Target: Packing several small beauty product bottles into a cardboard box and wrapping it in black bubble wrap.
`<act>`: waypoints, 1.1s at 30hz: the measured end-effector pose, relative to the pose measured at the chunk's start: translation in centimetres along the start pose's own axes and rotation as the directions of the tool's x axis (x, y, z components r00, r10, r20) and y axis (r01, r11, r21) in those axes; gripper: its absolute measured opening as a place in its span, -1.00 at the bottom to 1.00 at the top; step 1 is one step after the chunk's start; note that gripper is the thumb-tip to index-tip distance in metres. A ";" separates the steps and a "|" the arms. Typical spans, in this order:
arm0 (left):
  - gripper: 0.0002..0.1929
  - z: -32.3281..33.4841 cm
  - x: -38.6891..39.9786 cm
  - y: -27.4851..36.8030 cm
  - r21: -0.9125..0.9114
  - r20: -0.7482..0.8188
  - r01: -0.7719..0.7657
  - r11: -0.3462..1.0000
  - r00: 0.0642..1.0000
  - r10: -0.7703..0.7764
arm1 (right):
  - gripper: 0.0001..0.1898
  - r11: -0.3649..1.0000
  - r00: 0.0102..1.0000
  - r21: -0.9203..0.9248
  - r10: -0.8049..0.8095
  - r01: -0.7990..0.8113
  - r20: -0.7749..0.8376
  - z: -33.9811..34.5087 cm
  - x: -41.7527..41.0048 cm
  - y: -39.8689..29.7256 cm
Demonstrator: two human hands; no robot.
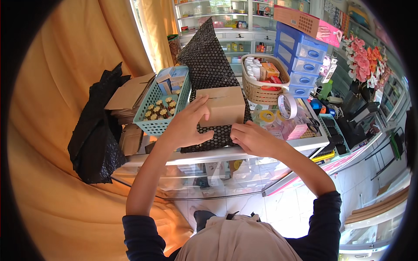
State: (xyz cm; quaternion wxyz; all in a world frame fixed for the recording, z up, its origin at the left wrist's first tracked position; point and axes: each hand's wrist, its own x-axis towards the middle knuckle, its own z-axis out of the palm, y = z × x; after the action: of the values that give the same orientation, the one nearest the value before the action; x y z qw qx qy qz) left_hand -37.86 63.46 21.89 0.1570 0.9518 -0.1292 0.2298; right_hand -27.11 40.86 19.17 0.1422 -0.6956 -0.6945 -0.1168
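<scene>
A closed brown cardboard box sits on a sheet of black bubble wrap, spread over a glass display counter. My left hand is at the box's left side, fingers against its upper left edge, thumb held apart over the wrap. Close to the near right corner of the box, my right hand has its fingers curled in at the wrap. Whether those fingers pinch the wrap is hidden. The far part of the sheet rises to a point behind the box.
Left of the box stand a green basket of small bottles and boxes, flat cardboard and more black wrap. To the right are a beige basket, a tape roll, scissors and blue plastic drawers.
</scene>
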 end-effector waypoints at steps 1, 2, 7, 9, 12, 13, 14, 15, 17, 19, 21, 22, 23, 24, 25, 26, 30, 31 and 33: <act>-0.57 0.0 0.0 0.1 0.029 0.026 -0.008 1.000 1.000 0.007 | -0.91 0.998 0.999 0.048 0.040 -0.040 -0.002 -0.3 0.2 0.1; -0.56 -0.1 0.0 0.1 0.057 0.052 -0.017 0.998 0.999 0.014 | -0.91 0.998 0.999 0.048 0.039 -0.039 -0.002 -0.5 0.4 0.3; -0.58 -0.7 0.1 0.6 0.081 0.100 -0.012 0.997 0.995 0.004 | -0.84 0.997 0.970 0.024 0.075 -0.071 -0.230 -1.9 1.4 1.0; -0.62 -0.4 0.1 0.3 0.103 0.111 -0.005 0.995 0.994 -0.007 | -0.84 0.996 0.960 -0.009 0.081 -0.086 -0.269 -2.0 1.7 1.7; -0.70 0.3 0.2 -0.8 0.123 0.051 -0.062 0.990 0.997 0.056 | -0.84 0.985 0.943 0.097 0.167 -0.145 -0.288 -2.4 1.7 2.2; -0.73 0.4 0.3 -0.8 0.082 0.034 -0.043 0.996 0.999 0.041 | -0.79 0.988 0.939 0.101 0.147 -0.121 -0.311 -2.8 1.5 2.1; -0.77 0.5 0.4 -0.8 0.041 0.017 -0.025 0.999 1.000 0.025 | -0.72 0.990 0.934 0.104 0.126 -0.096 -0.334 -3.0 1.4 2.2; -0.77 0.5 0.4 -0.8 0.042 0.017 -0.025 0.999 1.000 0.024 | -0.72 0.990 0.934 0.105 0.125 -0.095 -0.334 -3.0 1.2 2.2; -0.76 0.6 0.3 -0.8 0.022 -0.024 -0.025 0.999 0.999 0.025 | -0.46 0.988 0.929 0.103 0.147 -0.119 -0.338 -2.9 1.0 2.1; -0.76 0.6 0.3 -0.7 0.026 -0.031 -0.023 0.999 0.999 0.024 | -0.36 0.983 0.936 0.090 0.181 -0.161 -0.302 -2.6 0.9 2.4; -0.76 0.6 0.3 -0.7 0.032 -0.038 -0.020 0.999 0.999 0.022 | -0.26 0.977 0.940 0.076 0.214 -0.201 -0.266 -2.0 1.1 3.0; -0.77 0.6 0.3 -0.6 0.056 -0.045 -0.032 0.998 0.998 0.035 | -0.24 0.967 0.935 0.150 0.239 -0.205 -0.262 -1.7 1.3 3.6; -0.77 0.6 0.3 -0.6 0.080 -0.051 -0.044 0.996 0.998 0.048 | -0.22 0.952 0.930 0.224 0.263 -0.208 -0.255 -1.5 1.6 4.1; -0.77 0.7 0.3 -0.6 0.082 -0.052 -0.043 0.996 0.998 0.047 | -0.22 0.953 0.931 0.225 0.261 -0.205 -0.256 -1.2 1.8 4.6; -0.77 0.7 0.3 -0.6 0.083 -0.053 -0.040 0.996 0.998 0.044 | -0.22 0.937 0.932 0.281 0.275 -0.205 -0.235 -1.1 2.1 5.1; -0.77 0.7 0.4 -0.5 0.085 -0.055 -0.037 0.996 0.998 0.041 | -0.22 0.919 0.934 0.337 0.287 -0.206 -0.213 -0.9 2.2 5.6; -0.77 0.7 0.3 -0.3 0.098 -0.065 -0.037 0.994 0.997 0.044 | -0.26 0.905 0.927 0.403 0.259 -0.135 -0.272 -0.4 2.6 7.0; -0.78 0.8 0.1 -0.4 0.104 -0.071 -0.038 0.994 0.996 0.045 | -0.28 0.906 0.923 0.405 0.253 -0.121 -0.291 -0.4 2.6 7.0; -0.78 0.6 -0.1 -0.3 0.111 -0.078 -0.039 0.993 0.996 0.048 | -0.30 0.907 0.917 0.408 0.248 -0.106 -0.312 -0.4 2.7 6.9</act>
State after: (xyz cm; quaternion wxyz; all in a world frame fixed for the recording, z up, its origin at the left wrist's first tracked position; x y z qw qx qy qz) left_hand -37.61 63.52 21.21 0.1046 0.9458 -0.1308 0.2780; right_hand -20.19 43.29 20.30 0.4087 -0.6826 -0.5991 -0.0896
